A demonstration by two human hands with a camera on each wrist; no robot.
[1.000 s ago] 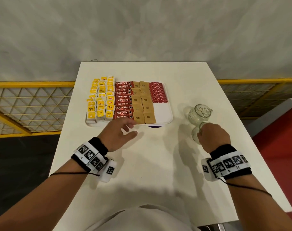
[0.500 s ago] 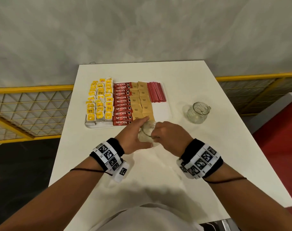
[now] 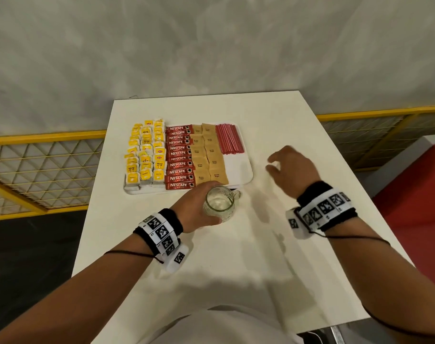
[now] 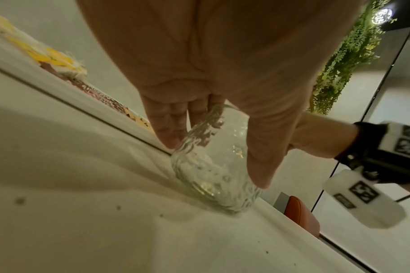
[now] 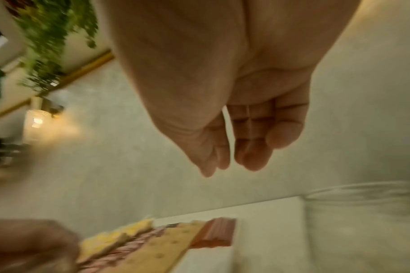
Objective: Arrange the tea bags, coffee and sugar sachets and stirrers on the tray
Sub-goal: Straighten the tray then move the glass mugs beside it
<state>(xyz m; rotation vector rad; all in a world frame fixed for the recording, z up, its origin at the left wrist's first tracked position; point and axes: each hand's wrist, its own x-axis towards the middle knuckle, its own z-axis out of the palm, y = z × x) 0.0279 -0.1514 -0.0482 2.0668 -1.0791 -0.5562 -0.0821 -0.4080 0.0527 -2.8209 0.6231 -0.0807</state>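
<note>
The left hand (image 3: 196, 209) is wrapped around a glass jar (image 3: 218, 204) at frame centre, taken from the right hand (image 3: 292, 170) half a second ago. That hand, fingers loose and empty, now reaches right. The filled tray (image 3: 238, 170) sits above on the white desk (image 3: 236, 269), grey wall behind.

Left hand (image 4: 213, 77) grips a textured glass jar (image 4: 213, 166) — standing on the table (image 4: 82, 230).

White table (image 3: 248, 269): tray (image 3: 238, 172), glass jar (image 3: 218, 204) on it.
</note>
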